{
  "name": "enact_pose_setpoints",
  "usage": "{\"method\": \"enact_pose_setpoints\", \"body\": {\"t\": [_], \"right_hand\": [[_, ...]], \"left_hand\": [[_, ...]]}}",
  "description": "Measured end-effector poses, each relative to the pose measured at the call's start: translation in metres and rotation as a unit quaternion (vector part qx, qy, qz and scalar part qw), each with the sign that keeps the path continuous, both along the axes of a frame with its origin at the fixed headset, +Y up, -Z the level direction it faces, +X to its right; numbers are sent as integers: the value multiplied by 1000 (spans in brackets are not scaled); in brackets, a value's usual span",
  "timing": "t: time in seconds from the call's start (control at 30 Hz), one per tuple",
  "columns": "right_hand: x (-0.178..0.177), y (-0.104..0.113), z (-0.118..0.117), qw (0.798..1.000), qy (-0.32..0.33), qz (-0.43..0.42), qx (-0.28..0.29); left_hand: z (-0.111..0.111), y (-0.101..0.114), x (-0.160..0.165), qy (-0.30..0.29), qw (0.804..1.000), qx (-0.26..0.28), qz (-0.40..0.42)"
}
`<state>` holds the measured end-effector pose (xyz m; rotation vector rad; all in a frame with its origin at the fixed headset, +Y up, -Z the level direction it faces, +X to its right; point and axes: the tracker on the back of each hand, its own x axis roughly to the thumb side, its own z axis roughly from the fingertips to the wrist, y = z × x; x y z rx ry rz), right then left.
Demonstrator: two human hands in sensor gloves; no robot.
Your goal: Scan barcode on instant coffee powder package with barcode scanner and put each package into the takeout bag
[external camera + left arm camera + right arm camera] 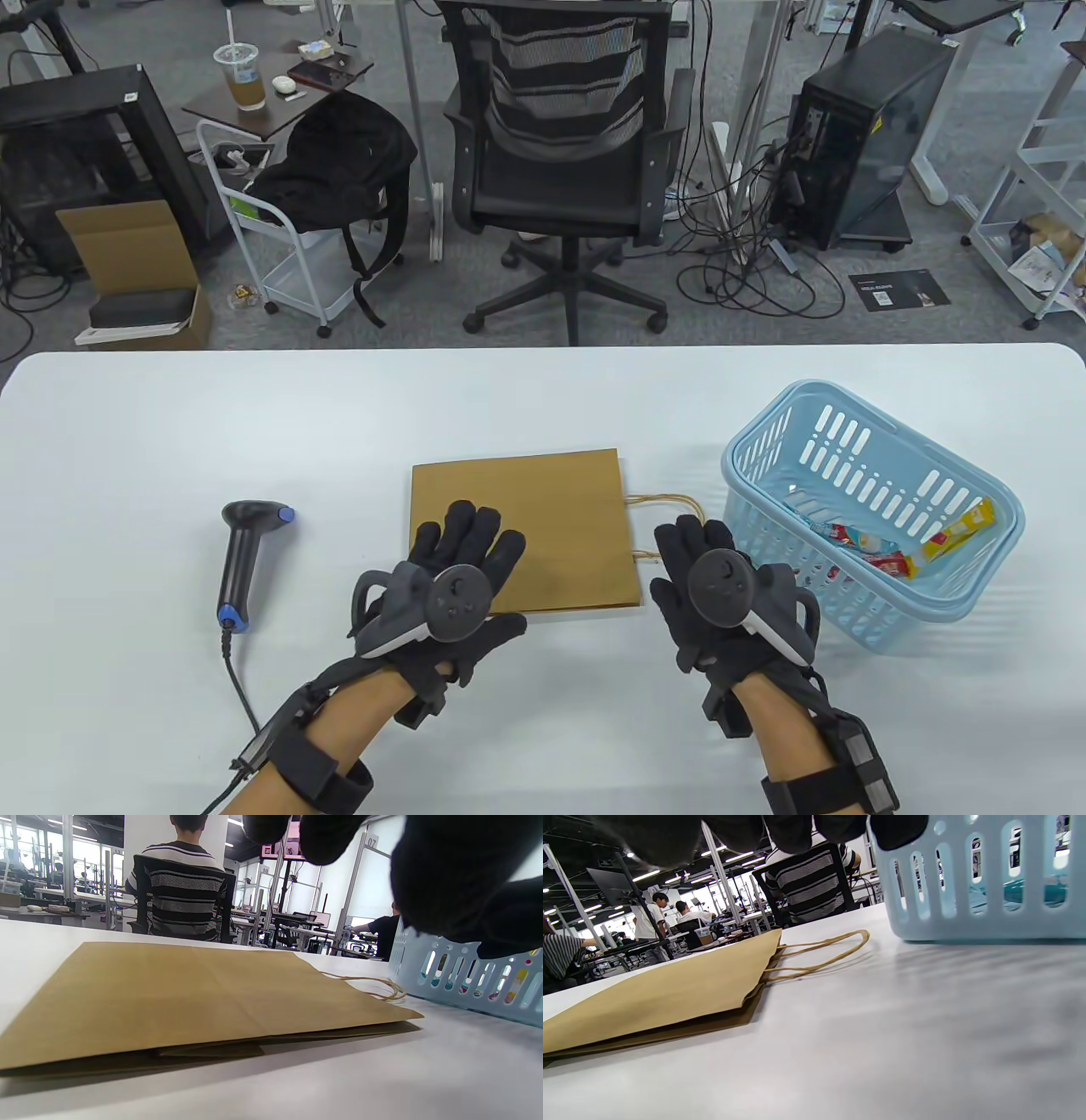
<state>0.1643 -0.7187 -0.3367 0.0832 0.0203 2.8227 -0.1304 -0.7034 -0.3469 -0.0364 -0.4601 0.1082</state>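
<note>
While the bag [543, 518] lies flat on the counter [170, 424], the left hand [454, 586] hovers at its near left corner with fingers [475, 531] spread and relaxed, gripping nothing. The right hand [721, 594], fingers likewise loose and empty, sits between the bag's handles [670, 509] and the basket [865, 509], where the packets [882, 552] lie. The scanner [242, 560] lies left of the bag (untouched).

Seen from the left wrist, the bag [191, 997] is folded shut, with the basket [466, 984] just beyond.

Seen from the right wrist, the handles [823, 950] lie near the basket [967, 899].
</note>
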Motion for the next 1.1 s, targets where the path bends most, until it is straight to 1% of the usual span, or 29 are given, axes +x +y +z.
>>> {"method": "enact_pose_setpoints", "body": {"t": [0.1, 0.17, 0.27, 0.43, 0.53, 0.63, 0.73, 0.8, 0.93, 1.03, 1.1], "right_hand": [[5, 1, 0, 1000, -20, -12, 3], [10, 0, -1, 998, -33, -30, -35], [12, -1, -2, 998, -50, -20, -45], [15, -1, -2, 997, -60, -28, -49], [14, -1, -2, 996, -56, -33, -56], [13, 0, -1, 997, -53, -31, -57], [13, 0, -1, 997, -52, -31, -56], [13, 0, -1, 997, -52, -31, -56], [13, 0, -1, 997, -52, -31, -54], [13, 0, -1, 997, -52, -31, -52], [13, 0, -1, 997, -52, -32, -52]], "left_hand": [[-4, -5, 20, 8, 999, 6, -35], [-5, -11, 37, 26, 996, 18, -83], [-6, -20, 57, 31, 990, 47, -133], [-10, -33, 84, 11, 988, 44, -146], [-13, -40, 96, 8, 983, 60, -172], [-17, -45, 104, 10, 977, 79, -196], [-21, -50, 108, 14, 979, 68, -190], [-22, -52, 110, 8, 979, 86, -185], [-22, -51, 113, 8, 976, 106, -192], [-21, -50, 115, 1, 972, 135, -190], [-22, -48, 114, -1, 973, 136, -188]]}}
